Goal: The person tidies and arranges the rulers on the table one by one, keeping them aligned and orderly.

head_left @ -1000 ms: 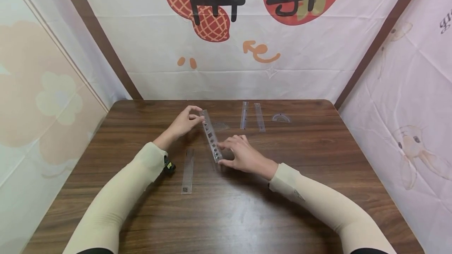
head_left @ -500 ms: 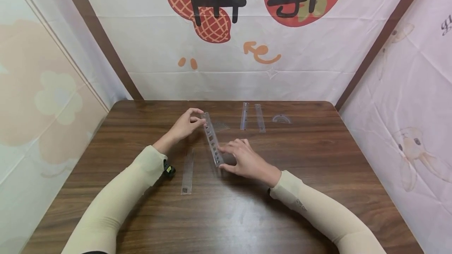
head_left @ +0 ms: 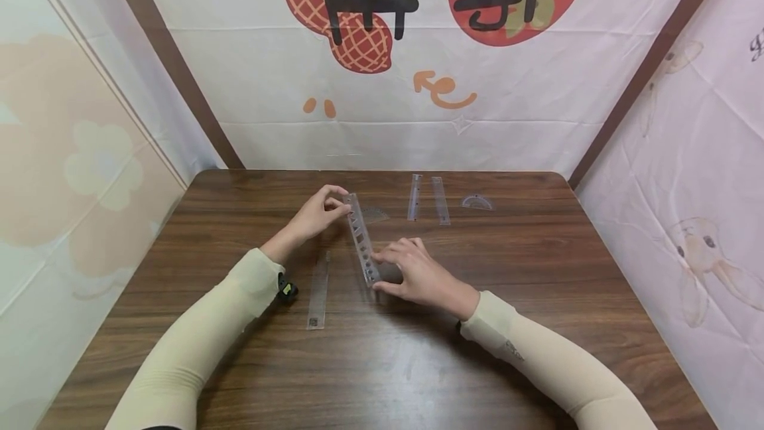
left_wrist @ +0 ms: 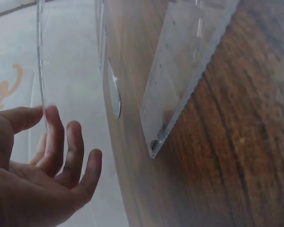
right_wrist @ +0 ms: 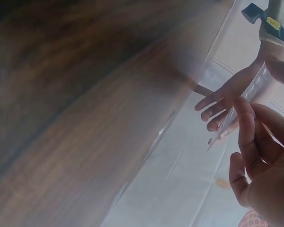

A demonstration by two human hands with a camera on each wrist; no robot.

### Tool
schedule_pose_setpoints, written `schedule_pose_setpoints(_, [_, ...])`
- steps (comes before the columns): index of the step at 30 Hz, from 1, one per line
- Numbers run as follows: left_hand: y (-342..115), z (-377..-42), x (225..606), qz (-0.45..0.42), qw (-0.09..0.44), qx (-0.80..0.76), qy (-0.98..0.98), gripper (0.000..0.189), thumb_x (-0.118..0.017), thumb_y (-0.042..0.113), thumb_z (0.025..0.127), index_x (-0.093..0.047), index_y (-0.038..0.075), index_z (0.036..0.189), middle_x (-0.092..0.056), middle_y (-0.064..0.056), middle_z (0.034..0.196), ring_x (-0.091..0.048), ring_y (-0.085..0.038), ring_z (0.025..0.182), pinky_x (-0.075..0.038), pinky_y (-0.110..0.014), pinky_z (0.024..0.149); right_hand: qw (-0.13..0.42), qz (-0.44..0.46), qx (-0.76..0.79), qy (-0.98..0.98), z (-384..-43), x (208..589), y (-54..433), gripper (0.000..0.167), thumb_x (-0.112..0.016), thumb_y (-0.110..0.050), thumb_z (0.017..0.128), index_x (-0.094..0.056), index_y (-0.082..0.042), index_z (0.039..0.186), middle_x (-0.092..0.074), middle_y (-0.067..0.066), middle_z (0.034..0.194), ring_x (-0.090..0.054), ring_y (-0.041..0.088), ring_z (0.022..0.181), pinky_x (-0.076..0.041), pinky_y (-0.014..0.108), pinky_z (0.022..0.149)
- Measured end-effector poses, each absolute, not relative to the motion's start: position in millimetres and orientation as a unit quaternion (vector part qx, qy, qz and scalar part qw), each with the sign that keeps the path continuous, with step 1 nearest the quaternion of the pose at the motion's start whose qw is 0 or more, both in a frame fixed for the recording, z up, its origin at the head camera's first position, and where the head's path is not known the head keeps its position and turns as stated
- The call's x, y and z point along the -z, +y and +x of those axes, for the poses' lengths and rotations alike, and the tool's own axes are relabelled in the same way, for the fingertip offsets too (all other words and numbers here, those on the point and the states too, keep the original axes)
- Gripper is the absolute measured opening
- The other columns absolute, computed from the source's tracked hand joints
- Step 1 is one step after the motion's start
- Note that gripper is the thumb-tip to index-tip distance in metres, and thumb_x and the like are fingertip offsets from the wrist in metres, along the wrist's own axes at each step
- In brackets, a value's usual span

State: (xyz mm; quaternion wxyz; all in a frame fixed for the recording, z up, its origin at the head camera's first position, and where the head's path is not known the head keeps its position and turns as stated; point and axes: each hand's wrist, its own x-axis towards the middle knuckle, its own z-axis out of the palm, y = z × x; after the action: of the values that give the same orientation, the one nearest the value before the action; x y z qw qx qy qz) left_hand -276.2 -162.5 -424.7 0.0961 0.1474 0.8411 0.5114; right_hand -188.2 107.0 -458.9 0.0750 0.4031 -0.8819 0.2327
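A clear plastic stencil ruler (head_left: 360, 239) with a row of cut-out shapes is held up at a slant over the middle of the table. My left hand (head_left: 319, 212) pinches its far end between thumb and index finger; the other fingers are spread loosely in the left wrist view. At the near end, my right hand (head_left: 418, 277) holds the ruler by thumb and fingertips. The right wrist view has the ruler (right_wrist: 255, 90) running between both hands. Below my left hand lies another clear ruler (head_left: 318, 297), whose wavy edge shows in the left wrist view.
Just right of the held ruler lies a faint clear protractor (head_left: 376, 215). Two more clear rulers, one bluish (head_left: 414, 198) and one beside it (head_left: 440, 201), lie at the back. A second protractor (head_left: 476, 202) is to their right. Fabric walls border the wooden table (head_left: 507, 350).
Both hands and the stencil ruler have shifted slightly to the right and nearer to me. The grip at each end stays the same. The things lying on the table have not moved.
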Motion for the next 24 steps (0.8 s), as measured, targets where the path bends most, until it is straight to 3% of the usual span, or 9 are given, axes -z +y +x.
schedule_pose_setpoints(7, [-169.7, -290.4, 452.2, 0.139, 0.087, -0.510, 0.844, 0.044, -0.058, 0.017, 0.113, -0.047, -0.003, 0.150, -0.065, -0.032, 0.133, -0.060, -0.050, 0.129, -0.046, -0.055, 0.102, 0.075, 0.412, -0.213, -0.883, -185.7, 456.7, 104.5, 0.055, -0.090, -0.037, 0.089, -0.075, -0.007, 0.133, -0.076, 0.006, 0.125, -0.065, 0.025, 0.118, -0.043, 0.047, 0.104])
schedule_pose_setpoints(16, [-175.2, -284.7, 455.4, 0.152, 0.082, -0.498, 0.850, 0.042, -0.065, 0.024, 0.110, -0.053, 0.003, 0.146, -0.070, -0.024, 0.128, -0.065, -0.042, 0.122, -0.047, -0.050, 0.098, 0.048, 0.421, -0.189, -0.886, -176.8, 452.1, 100.8, 0.057, -0.088, -0.042, 0.091, -0.073, -0.009, 0.136, -0.075, 0.002, 0.127, -0.064, 0.023, 0.121, -0.043, 0.048, 0.107])
schedule_pose_setpoints(24, [-180.3, -274.5, 455.5, 0.158, 0.092, -0.495, 0.849, 0.042, -0.065, 0.022, 0.110, -0.054, 0.001, 0.145, -0.072, -0.025, 0.128, -0.065, -0.044, 0.124, -0.047, -0.059, 0.107, 0.049, 0.440, -0.169, -0.881, -165.2, 450.5, 94.3, 0.053, -0.088, -0.040, 0.091, -0.075, -0.009, 0.133, -0.076, 0.001, 0.125, -0.064, 0.022, 0.117, -0.045, 0.044, 0.099])
